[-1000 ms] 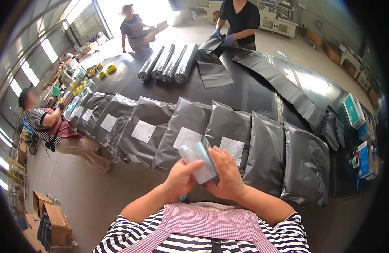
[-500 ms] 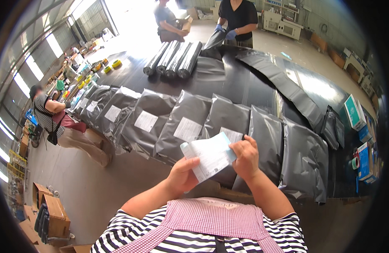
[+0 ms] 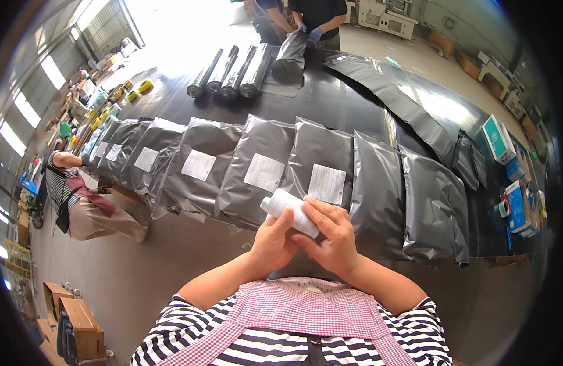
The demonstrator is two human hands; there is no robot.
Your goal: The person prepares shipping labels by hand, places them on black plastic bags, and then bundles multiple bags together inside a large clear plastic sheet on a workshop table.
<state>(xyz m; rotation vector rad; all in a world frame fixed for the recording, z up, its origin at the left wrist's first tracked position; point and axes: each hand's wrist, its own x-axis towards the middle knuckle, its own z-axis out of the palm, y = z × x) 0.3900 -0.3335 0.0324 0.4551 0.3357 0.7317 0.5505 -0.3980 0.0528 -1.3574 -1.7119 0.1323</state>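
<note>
A roll of white labels (image 3: 293,211) with a pale blue backing lies tilted between my two hands, in front of my chest. My left hand (image 3: 273,245) is closed round its near left side, thumb on top. On the right side, my right hand (image 3: 331,236) wraps its fingers over the roll. Just beyond my hands, a row of grey plastic bags (image 3: 255,140) lies along the table's near edge. A white printed label (image 3: 326,184) is stuck on the bag right ahead of the roll. The two bags at the right, including the nearest grey bag (image 3: 435,204), show no label.
Shiny dark rolls (image 3: 254,76) lie on the black table (image 3: 165,100). A long grey plastic strip (image 3: 397,100) crosses its right part, near small boxes (image 3: 520,207). A co-worker (image 3: 80,201) stands at the left; two more stand at the far side. Cardboard boxes (image 3: 85,320) sit at lower left.
The loose label strip between my hands is now wound against the roll. My right hand has moved down and left onto it. The view has shifted, and a far co-worker has moved closer to the other.
</note>
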